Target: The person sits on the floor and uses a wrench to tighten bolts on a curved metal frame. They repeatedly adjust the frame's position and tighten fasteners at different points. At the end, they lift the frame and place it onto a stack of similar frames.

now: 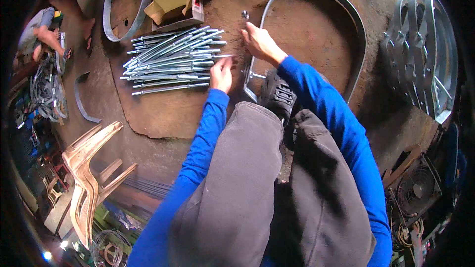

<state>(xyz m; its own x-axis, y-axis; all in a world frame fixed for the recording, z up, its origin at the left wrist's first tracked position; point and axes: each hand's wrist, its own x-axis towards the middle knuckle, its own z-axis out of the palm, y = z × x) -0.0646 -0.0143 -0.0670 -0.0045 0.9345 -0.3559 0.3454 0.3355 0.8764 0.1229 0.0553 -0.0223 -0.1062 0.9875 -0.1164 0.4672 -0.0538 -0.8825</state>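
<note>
I get medium light at centre, dim toward the rim, corners solid black. Two small lights (47,255) flare lower left. Glints along the rods (170,62); heavy shadow on the right trouser leg (329,193). Left hand (221,75) slightly blurred. Fisheye bends edges; I find rim clutter murky.

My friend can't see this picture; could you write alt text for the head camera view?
A blue-sleeved left hand is at the right ends of piled metal rods; the right hand is by the edge of a large curved metal band. An open cardboard box sits beyond the rods.
</note>
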